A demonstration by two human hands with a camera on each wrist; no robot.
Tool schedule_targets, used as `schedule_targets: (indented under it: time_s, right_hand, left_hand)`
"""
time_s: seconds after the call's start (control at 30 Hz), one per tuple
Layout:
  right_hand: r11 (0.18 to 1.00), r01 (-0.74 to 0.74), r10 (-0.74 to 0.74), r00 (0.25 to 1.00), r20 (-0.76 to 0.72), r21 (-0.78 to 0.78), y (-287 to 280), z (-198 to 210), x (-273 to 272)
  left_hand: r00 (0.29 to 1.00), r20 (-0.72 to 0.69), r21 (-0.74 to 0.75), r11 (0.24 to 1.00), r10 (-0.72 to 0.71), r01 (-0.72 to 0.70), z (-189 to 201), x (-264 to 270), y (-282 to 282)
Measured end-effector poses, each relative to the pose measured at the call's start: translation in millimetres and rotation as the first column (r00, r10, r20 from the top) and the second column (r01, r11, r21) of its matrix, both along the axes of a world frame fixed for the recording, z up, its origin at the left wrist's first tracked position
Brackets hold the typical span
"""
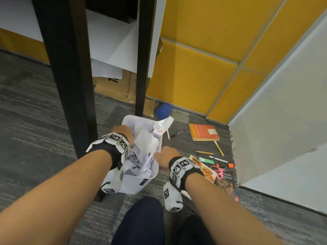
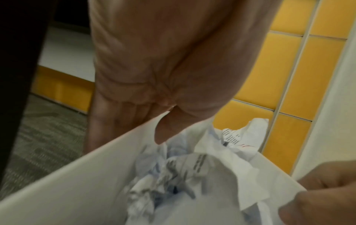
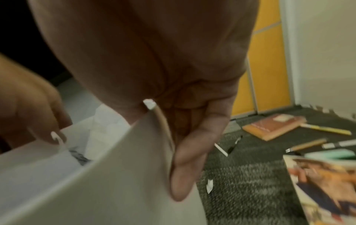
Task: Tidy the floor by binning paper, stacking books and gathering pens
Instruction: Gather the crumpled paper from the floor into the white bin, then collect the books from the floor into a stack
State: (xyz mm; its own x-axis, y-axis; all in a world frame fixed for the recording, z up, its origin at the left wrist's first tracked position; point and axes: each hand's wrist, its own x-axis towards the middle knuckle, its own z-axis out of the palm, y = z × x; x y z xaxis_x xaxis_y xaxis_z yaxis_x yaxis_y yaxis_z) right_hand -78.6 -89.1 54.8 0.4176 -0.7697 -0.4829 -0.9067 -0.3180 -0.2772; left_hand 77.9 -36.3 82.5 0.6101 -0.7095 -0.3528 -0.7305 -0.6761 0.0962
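Left hand (image 2: 163, 64) grips bin (image 1: 134, 183) left rim: thumb inside, fingers down outside wall. Right hand (image 3: 154, 68) grips right rim likewise, thumb in, fingers outside. Bin on carpet (image 1: 35, 121) beside black leg (image 1: 70, 85), full of crumpled paper (image 1: 143, 152). Right of bin: orange book (image 1: 203, 132), magazine (image 1: 224, 179) partly under right wrist, pens (image 1: 218, 147) scattered, scissors (image 1: 218, 171). Fingertips hidden behind bin walls; wrist views blurred.

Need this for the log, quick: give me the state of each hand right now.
Left hand: grips the left rim of the white bin.
Right hand: grips the bin's right rim, thumb inside.
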Motion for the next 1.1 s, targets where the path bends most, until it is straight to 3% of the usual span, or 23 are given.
schedule_targets:
  time_s: [0.1,0.27,0.4,0.53,0.77,0.93,1.03,1.1]
  right_hand:
    - [0.998,0.036,-0.038,0.998,0.044,0.051,-6,7,-4]
    - [0.983,0.134,-0.129,0.990,0.051,-0.122,-54,19,-26]
    - [0.973,0.115,-0.109,0.993,0.042,-0.200,-91,32,-36]
    - [0.970,0.153,-0.144,0.988,0.060,-0.187,-128,23,-24]
    - [0.981,0.129,-0.106,0.982,0.156,-0.147,-189,-18,29]
    - [0.973,0.179,-0.130,0.947,0.292,-0.146,-199,-41,49]
    - [0.966,0.257,-0.235,0.873,0.427,0.006,-199,-47,39]
    - [0.925,0.352,-0.373,0.777,0.508,0.140,-194,-54,29]
  left_hand:
    - [0.993,-0.114,-0.069,0.997,0.034,-0.042,3,-11,7]
    - [0.892,-0.363,-0.226,0.904,0.269,-0.364,-14,12,-12]
    - [0.869,-0.400,-0.154,0.914,0.290,-0.376,-43,30,-24]
    - [0.843,-0.432,0.053,0.942,0.320,-0.330,-94,27,-30]
    - [0.895,-0.254,0.311,0.907,0.367,-0.284,-184,24,-33]
    - [0.861,-0.113,0.362,0.828,0.496,-0.429,-235,33,-36]
    - [0.802,-0.124,0.319,0.789,0.584,-0.525,-244,34,-36]
    - [0.756,-0.145,0.312,0.755,0.638,-0.577,-252,33,-35]
